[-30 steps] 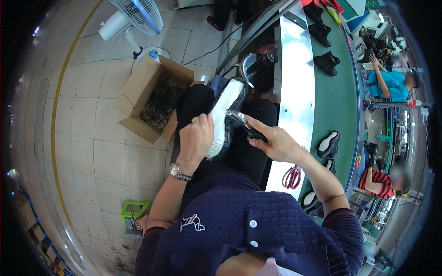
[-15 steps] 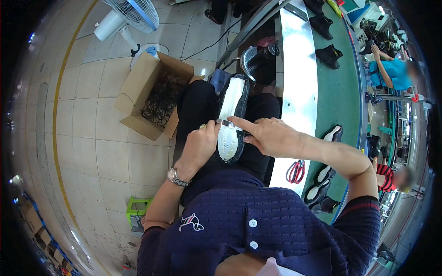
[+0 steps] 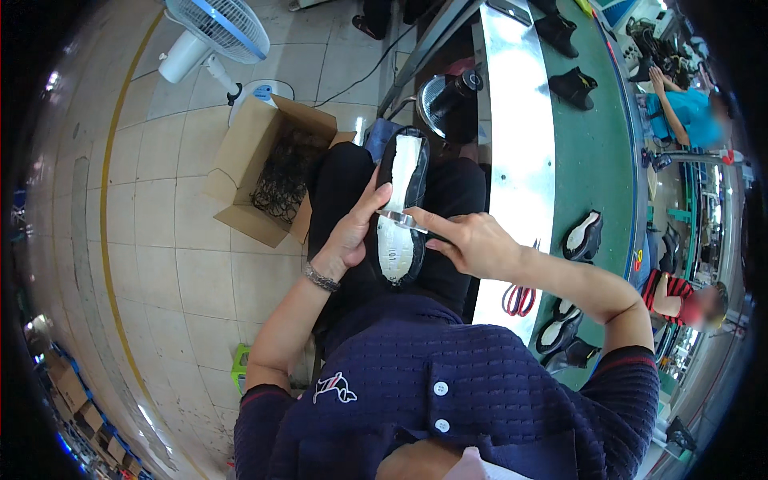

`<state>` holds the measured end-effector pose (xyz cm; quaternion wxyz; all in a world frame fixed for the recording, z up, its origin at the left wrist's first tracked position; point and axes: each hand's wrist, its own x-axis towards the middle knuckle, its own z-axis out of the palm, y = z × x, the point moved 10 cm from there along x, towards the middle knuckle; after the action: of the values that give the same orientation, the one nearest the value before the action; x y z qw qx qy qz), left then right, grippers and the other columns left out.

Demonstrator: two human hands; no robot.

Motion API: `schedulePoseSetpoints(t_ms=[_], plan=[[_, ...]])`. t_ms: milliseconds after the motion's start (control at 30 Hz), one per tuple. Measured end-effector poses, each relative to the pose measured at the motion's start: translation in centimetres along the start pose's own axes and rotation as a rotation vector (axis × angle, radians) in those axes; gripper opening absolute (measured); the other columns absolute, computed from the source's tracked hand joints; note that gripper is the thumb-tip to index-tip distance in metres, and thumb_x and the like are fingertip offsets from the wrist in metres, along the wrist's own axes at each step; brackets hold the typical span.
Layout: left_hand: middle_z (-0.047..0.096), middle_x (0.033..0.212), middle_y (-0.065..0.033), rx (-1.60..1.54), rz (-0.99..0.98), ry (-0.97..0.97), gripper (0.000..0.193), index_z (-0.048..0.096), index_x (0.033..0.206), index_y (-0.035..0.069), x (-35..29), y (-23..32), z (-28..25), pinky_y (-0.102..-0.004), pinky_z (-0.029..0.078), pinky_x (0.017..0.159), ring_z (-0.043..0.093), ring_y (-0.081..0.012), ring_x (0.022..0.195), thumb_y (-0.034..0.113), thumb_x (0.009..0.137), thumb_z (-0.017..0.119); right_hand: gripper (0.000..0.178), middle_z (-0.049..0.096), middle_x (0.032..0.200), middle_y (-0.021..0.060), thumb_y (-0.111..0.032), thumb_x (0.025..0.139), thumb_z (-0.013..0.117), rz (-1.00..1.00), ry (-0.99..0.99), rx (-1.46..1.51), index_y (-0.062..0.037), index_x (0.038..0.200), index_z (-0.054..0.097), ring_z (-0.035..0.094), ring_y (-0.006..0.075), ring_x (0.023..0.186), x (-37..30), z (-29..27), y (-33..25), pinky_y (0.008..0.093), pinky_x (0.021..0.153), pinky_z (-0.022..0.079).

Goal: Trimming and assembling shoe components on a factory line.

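Observation:
A black shoe upper (image 3: 400, 172) lies across my thighs, its white insole bottom facing up and its black edge folded over all round. My left hand (image 3: 356, 224) is closed on the shoe's left side, with the thumb up on the white bottom near the middle. My right hand (image 3: 476, 244) grips a shiny metal tool (image 3: 400, 219) with a narrow flat end. The index finger stretches along the tool, which lies across the shoe's waist just below my left thumb. The tool's other end is hidden in my right palm, so its exact kind does not show.
At my right runs a metal ledge (image 3: 522, 180) with red-handled scissors (image 3: 518, 301) and a phone. Beyond it, a green conveyor belt (image 3: 588, 160) carries several shoes. An open cardboard box (image 3: 240, 152) of black scraps and a fan (image 3: 216, 32) stand left. Two people (image 3: 690, 116) are far right.
My left hand has left the metal tool and turned to hold the shoe's side. My right hand keeps the tool across the shoe. Shoes on the belt have shifted.

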<state>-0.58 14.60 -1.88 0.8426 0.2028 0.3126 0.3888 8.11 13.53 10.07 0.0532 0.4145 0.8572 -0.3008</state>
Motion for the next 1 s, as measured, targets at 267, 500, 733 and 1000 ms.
schedulePoseSetpoints(t_ms=[267, 500, 733, 1000], plan=[[0.033, 0.150, -0.0107, 0.217, -0.002, 0.026, 0.076, 0.004, 0.155, 0.013, -0.7, 0.3, 0.3, -0.0299, 0.028, 0.110, 0.036, -0.0189, 0.133, 0.033, 0.099, 0.051, 0.060, 0.064, 0.064, 0.0127, -0.028, 0.099, 0.050, -0.161, 0.075, -0.254, -0.0297, 0.151, 0.019, 0.067, 0.0291, 0.060, 5.2, -6.3, -0.1, 0.0332, 0.055, 0.055], [0.035, 0.147, -0.0088, 0.241, -0.052, -0.031, 0.085, 0.002, 0.155, 0.015, -0.7, 0.2, -1.0, -0.0316, 0.025, 0.111, 0.035, -0.0168, 0.132, 0.030, 0.094, 0.059, 0.062, 0.057, 0.053, 0.0117, -0.031, 0.100, 0.048, -0.216, 0.013, -0.369, -0.0261, 0.152, 0.016, 0.061, 0.0248, 0.046, 5.2, -5.6, -1.7, 0.0352, 0.046, 0.051], [0.042, 0.138, -0.0056, 0.129, -0.240, -0.075, 0.099, 0.000, 0.155, 0.018, -1.4, 0.1, -0.5, -0.0348, 0.036, 0.103, 0.041, -0.0160, 0.125, 0.023, 0.086, 0.070, 0.062, 0.055, 0.051, 0.0107, -0.027, 0.096, 0.054, -0.165, -0.021, -0.330, -0.0243, 0.150, 0.025, 0.059, 0.0283, 0.045, 5.0, -4.7, -1.6, 0.0375, 0.045, 0.049], [0.038, 0.143, -0.0089, 0.139, -0.153, -0.100, 0.103, 0.000, 0.155, 0.019, -2.0, -0.1, -0.3, -0.0354, 0.035, 0.106, 0.038, -0.0195, 0.130, 0.017, 0.083, 0.073, 0.061, 0.060, 0.054, 0.0096, -0.028, 0.096, 0.055, -0.155, -0.034, -0.457, -0.0201, 0.149, 0.026, 0.057, 0.0243, 0.040, 3.6, -3.2, -2.0, 0.0356, 0.040, 0.046]])
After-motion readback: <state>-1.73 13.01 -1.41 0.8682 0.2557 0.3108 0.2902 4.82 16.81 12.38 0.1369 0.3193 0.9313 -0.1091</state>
